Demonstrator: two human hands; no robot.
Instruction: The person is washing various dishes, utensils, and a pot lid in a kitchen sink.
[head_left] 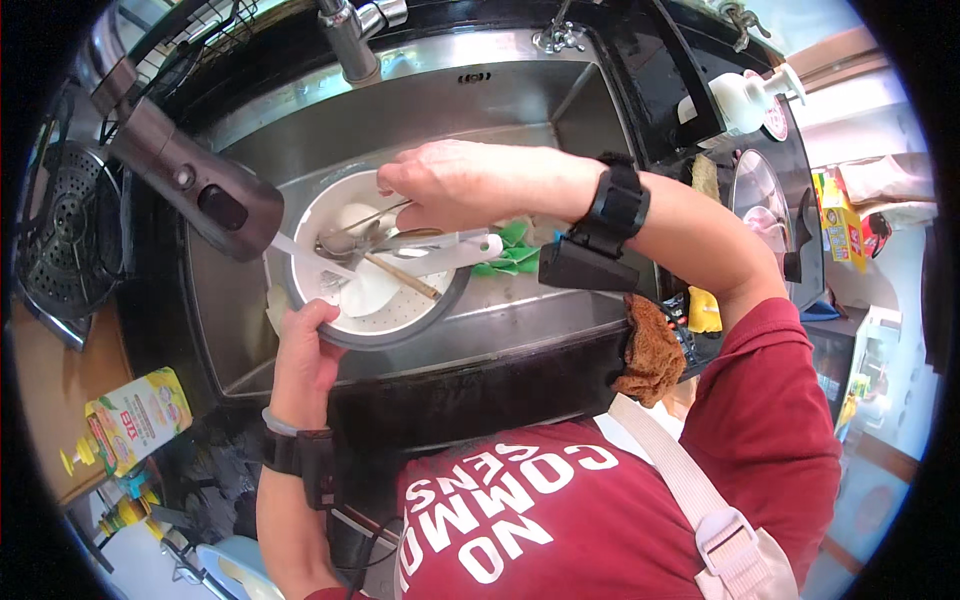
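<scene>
In the head view, left of centre, the left hand (308, 350) clamps the rim of a white colander (398, 320) in the steel sink (550, 318). The right hand's (430, 186) curled fingers meet a metal utensil (338, 243); whether they grip it, I cannot tell. Upper left, the faucet spray head (215, 195) runs water.

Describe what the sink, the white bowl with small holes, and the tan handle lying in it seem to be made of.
Sink: most likely stainless steel, brushed, from its grey metallic sheen and soft reflections. White bowl: probably plastic, smooth and opaque, with even colour, though coated metal is possible. Tan handle: perhaps wood or bamboo, judging mainly by colour; its finish is unclear.
</scene>
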